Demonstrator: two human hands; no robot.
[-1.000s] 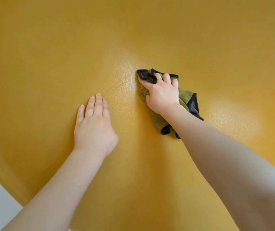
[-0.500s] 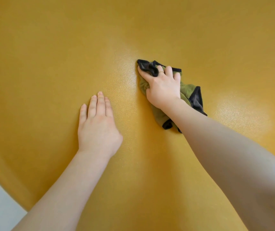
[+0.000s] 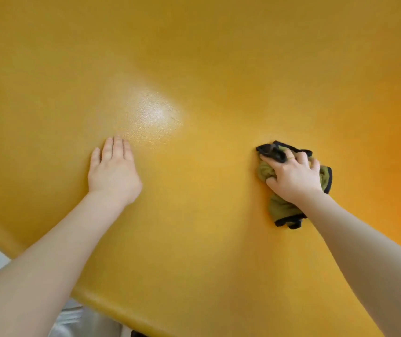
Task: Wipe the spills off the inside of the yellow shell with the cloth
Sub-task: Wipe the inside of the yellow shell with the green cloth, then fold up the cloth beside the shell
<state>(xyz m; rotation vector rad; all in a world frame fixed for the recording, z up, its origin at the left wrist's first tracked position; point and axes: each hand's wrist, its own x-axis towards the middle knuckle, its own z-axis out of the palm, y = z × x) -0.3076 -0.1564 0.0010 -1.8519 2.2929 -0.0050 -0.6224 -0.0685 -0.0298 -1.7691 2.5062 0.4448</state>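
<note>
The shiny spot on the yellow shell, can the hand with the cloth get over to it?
Probably yes. The right hand presses the cloth on the yellow shell, and only bare shell lies between it and the shiny spot. The left hand rests just below the spot, not across the path.

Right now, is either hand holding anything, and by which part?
The right hand grips the cloth by its bunched middle, pressing it on the shell. The left hand lies flat, holding nothing.

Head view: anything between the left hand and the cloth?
Nothing: only bare yellow shell lies between the flat left hand and the cloth under the right hand.
</note>
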